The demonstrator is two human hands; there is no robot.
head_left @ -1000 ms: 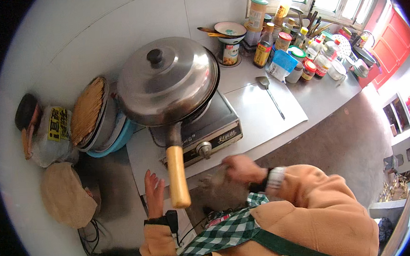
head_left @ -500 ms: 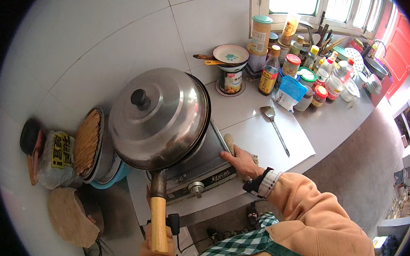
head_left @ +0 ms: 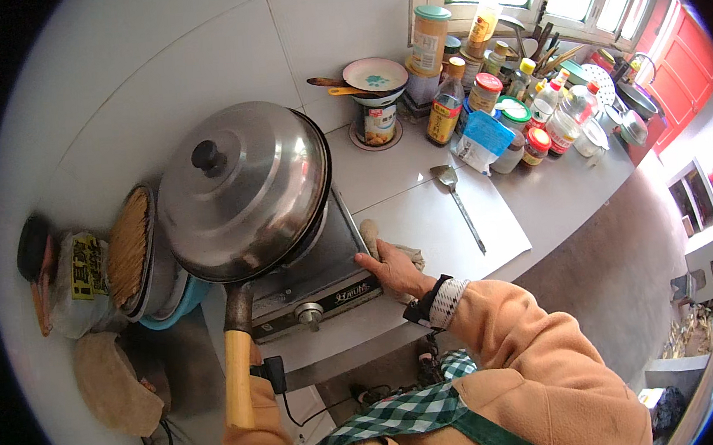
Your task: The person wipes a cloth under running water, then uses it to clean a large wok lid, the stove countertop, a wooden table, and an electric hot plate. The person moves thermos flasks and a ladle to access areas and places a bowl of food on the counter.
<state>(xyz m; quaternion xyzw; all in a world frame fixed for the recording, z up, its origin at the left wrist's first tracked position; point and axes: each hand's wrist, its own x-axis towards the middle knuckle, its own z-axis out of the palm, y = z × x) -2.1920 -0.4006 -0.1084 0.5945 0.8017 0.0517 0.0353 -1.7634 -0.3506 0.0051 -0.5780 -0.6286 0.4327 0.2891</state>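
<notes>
A portable gas stove (head_left: 329, 303) sits at the counter's front, with a long-handled pan (head_left: 241, 371) on it under a domed metal lid (head_left: 262, 179). My right hand (head_left: 399, 271) grips the stove's right side, its thumb on the stove's edge. A crumpled grey cloth (head_left: 369, 231) is bunched beside and under its fingers. Behind the pan's wooden handle, my left hand (head_left: 255, 352) is near the stove's front left. The handle hides most of it, so its fingers cannot be made out.
A metal spatula (head_left: 460, 207) lies on a white board (head_left: 497, 229). Seasoning bottles and jars (head_left: 488, 97) crowd the back right below the window. A bowl (head_left: 375, 76) tops a tin. Brushes (head_left: 131, 251), basins and a plastic bag (head_left: 82, 316) stand left by the wall. A black plug (head_left: 273, 375) hangs below.
The view has shifted, so everything appears farther left and up. Stove, pan and my right hand seem slightly farther left against the counter. My right hand keeps its hold.
</notes>
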